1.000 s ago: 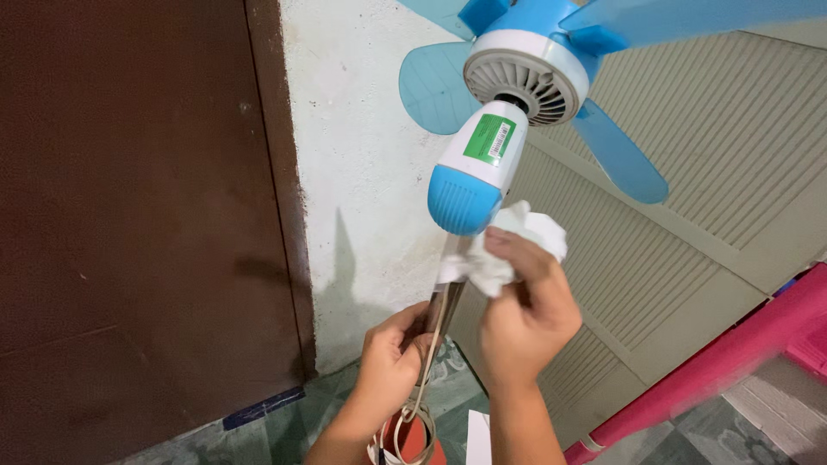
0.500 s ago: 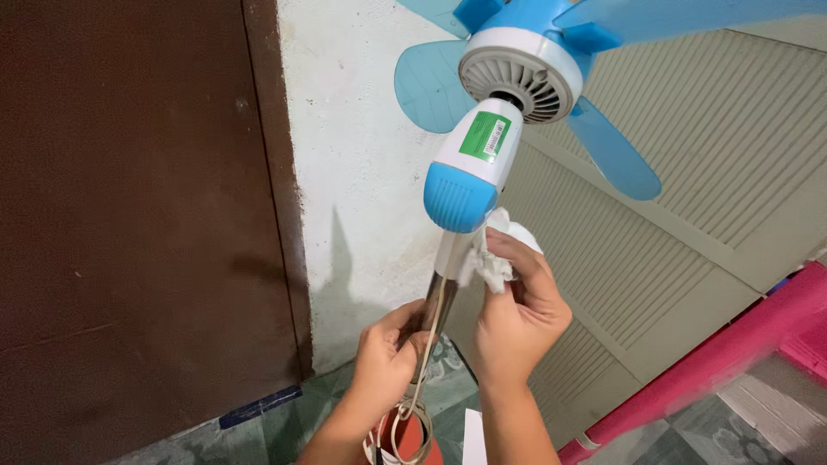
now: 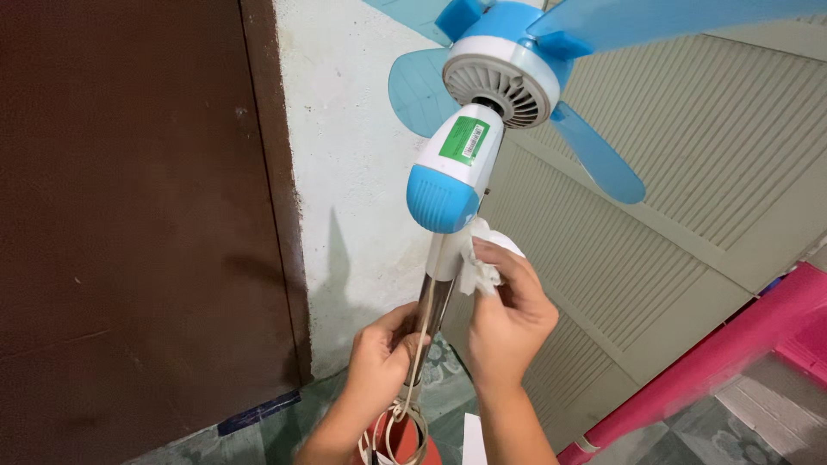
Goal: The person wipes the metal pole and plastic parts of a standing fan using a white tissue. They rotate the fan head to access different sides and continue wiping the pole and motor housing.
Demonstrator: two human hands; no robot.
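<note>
A blue-and-white plastic stand fan, tipped toward the camera with its translucent blue blades bare of any guard, fills the upper middle of the view. Its motor housing is white with a green label and a rounded blue end cap. Directly below that cap runs the fan's shiny metal pole, with a white plastic collar at its top.

The right hand is closed around a crumpled white tissue and presses it against the white collar, just under the blue cap. The fingers curl over the wad so that only its upper part shows.

The left hand sits lower on the pole, fingers wrapped round the metal tube in a firm clasp. A pale beige power cord runs down along the pole, passes the left hand's fingers and hangs in loops below it, in front of the fan's red base, which is mostly hidden.

Left of the fan stands a dark brown door, with a rough white plastered wall between door and fan. Behind the fan, to its right, is a grey louvred panel, and lower right of it a bright pink plastic edge. Beneath the pole lies a green patterned floor.
</note>
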